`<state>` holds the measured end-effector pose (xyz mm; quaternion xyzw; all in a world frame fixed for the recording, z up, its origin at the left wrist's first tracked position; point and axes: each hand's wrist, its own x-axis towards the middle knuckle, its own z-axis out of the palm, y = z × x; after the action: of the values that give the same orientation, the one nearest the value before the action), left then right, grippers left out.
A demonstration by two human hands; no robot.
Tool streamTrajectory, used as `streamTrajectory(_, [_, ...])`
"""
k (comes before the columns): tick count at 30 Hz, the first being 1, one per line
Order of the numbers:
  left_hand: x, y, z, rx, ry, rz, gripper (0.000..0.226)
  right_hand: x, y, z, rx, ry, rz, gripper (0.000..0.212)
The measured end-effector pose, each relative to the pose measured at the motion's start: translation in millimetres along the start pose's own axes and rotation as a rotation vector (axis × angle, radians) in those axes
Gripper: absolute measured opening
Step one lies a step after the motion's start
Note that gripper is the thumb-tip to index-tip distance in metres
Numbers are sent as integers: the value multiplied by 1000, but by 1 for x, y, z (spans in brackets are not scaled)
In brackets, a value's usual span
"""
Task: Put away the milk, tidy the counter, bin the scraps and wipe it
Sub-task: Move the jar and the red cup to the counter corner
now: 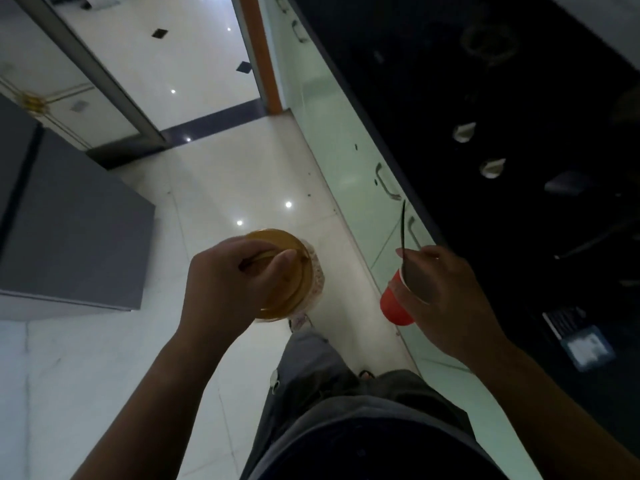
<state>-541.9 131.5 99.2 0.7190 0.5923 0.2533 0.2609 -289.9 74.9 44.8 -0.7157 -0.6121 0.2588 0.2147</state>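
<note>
- Left hand [228, 285]: fingers and thumb closed from above on the round amber lid [277, 271] of one jar [313, 271]. The lid is smooth and glossy; the jar wall below it looks clear and ribbed, contents not discernible.
- Right hand [446, 292]: fingers wrapped around one red cup [394, 303], a tapered shape with a pale inner wall, tilted with its mouth up and towards the counter [485, 81]. One thin dark utensil handle [402, 223] stands out of the cup, slightly curved; whether it is a spoon or fork cannot be told.
- Both items are held in the air over the floor [214, 188], beside the counter's front edge, the cup nearer that edge than the jar.
- Counter: black, glossy, straight-edged, running diagonally. On it, two small pale scraps [464, 131], one dull grey folded piece [566, 183], and one flat packet with a pale blue label [585, 346] near the edge. No milk container can be identified in the dim light.
- Below the counter edge: pale green glossy cabinet fronts [332, 126] with metal bar handles [386, 181]; four visible.
- Floor: polished pale tiles, reflecting ceiling lights. An open strip runs between the counter and one grey matt boxy unit [76, 237] opposite, leading to a doorway [207, 64].
- The person's legs in grey trousers [311, 368] stand in that strip.
</note>
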Motion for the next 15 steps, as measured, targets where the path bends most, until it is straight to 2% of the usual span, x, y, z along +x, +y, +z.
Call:
streamTrajectory(8, [177,-65,-41,48,-69,-18,49,187,-67,37,36,-29,19,54])
streamTrajectory(15, [321,-103,-82,8,-150,13,41,330,-122,59,1,49,-52,43])
